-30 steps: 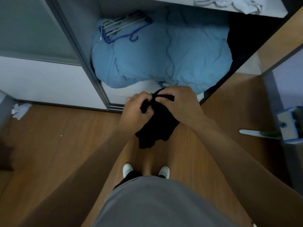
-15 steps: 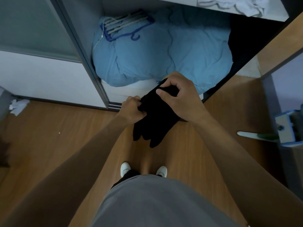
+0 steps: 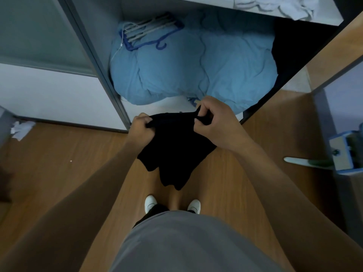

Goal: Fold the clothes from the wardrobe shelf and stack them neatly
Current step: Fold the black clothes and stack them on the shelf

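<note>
both hands grip black garment [image 3: 172,148] by top edge, held in air over wood floor [image 3: 59,163] before open wardrobe. left hand [image 3: 140,129] bunches left corner in fist; right hand [image 3: 214,124] pinches right corner. cloth hangs slack between, above white shoes [image 3: 150,203]. blue duvet [image 3: 186,71] with hangers [image 3: 149,30] on wardrobe bottom; white clothes [image 3: 275,5] on shelf [image 3: 216,2] above.

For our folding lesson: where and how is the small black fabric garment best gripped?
Pinch the small black fabric garment at its two top corners, one from each side, as the left hand and right hand do; it hangs limp below.
</note>
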Motion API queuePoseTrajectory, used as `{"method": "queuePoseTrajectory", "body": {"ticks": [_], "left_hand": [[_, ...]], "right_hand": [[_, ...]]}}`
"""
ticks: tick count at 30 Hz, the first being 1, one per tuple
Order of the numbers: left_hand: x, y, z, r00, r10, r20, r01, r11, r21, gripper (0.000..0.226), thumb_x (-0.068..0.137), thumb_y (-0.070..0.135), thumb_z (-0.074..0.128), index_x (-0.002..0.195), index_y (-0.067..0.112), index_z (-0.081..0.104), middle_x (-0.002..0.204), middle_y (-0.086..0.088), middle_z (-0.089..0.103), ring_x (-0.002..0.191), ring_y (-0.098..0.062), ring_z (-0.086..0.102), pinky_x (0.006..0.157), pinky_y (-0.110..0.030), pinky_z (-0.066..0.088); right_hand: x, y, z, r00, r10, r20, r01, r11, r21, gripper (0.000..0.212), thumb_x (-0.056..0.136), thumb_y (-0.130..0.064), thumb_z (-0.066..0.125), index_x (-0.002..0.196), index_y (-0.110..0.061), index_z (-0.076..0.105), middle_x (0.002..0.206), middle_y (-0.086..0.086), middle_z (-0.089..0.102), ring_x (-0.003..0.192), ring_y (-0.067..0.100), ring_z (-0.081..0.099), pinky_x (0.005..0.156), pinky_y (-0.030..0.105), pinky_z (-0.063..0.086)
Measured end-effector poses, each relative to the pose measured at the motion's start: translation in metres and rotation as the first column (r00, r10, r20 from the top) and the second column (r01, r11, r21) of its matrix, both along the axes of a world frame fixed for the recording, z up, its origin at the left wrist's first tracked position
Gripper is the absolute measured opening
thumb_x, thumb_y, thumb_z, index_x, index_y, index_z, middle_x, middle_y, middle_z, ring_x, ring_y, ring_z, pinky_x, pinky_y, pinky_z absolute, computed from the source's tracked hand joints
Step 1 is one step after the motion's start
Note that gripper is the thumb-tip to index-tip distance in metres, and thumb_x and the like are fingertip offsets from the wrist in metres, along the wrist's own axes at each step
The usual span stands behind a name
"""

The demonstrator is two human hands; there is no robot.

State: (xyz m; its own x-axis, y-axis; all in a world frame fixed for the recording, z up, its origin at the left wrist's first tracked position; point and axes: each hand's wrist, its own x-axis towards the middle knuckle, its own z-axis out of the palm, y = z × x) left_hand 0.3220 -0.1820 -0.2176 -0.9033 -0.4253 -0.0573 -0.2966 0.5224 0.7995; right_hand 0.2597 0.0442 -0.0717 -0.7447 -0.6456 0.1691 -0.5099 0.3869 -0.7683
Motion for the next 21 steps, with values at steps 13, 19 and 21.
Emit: {"method": "queuePoseTrajectory", "body": {"ticks": [13, 19, 21], "left_hand": [[0.020, -0.014, -0.015, 0.894, -0.397, 0.206, 0.426, 0.897, -0.120, 0.044, 0.070, 0.046, 0.073, 0.084, 0.005, 0.072, 0.096, -0.010, 0.061, 0.092, -0.025, 0.060, 0.083, -0.043, 0.051], [0.023, -0.024, -0.013, 0.922, -0.319, 0.221, 0.303, 0.947, 0.103, 0.025, 0.075, 0.019, 0.086, 0.071, 0.027, 0.063, 0.090, 0.007, 0.059, 0.077, 0.009, 0.057, 0.067, -0.007, 0.044], [0.024, -0.029, -0.013, 0.946, -0.271, 0.176, 0.256, 0.961, 0.107, 0.047, 0.076, 0.011, 0.084, 0.056, 0.023, 0.044, 0.069, 0.013, 0.052, 0.060, 0.003, 0.051, 0.059, -0.017, 0.038]], "right_hand": [[-0.002, -0.011, -0.002, 0.982, -0.159, -0.098, 0.150, 0.984, -0.098, 0.021, 0.080, 0.005, 0.064, 0.073, -0.006, 0.047, 0.082, 0.021, 0.057, 0.078, 0.033, 0.055, 0.075, 0.047, 0.045], [-0.014, -0.001, -0.006, 0.985, -0.080, -0.153, 0.090, 0.994, 0.061, 0.023, 0.080, 0.003, 0.062, 0.072, -0.008, 0.043, 0.077, 0.014, 0.053, 0.075, 0.030, 0.052, 0.068, 0.040, 0.041], [-0.021, 0.006, -0.010, 0.985, -0.054, -0.163, 0.081, 0.983, 0.164, 0.027, 0.079, 0.004, 0.062, 0.073, -0.011, 0.041, 0.075, 0.008, 0.048, 0.072, 0.026, 0.048, 0.066, 0.036, 0.036]]}}
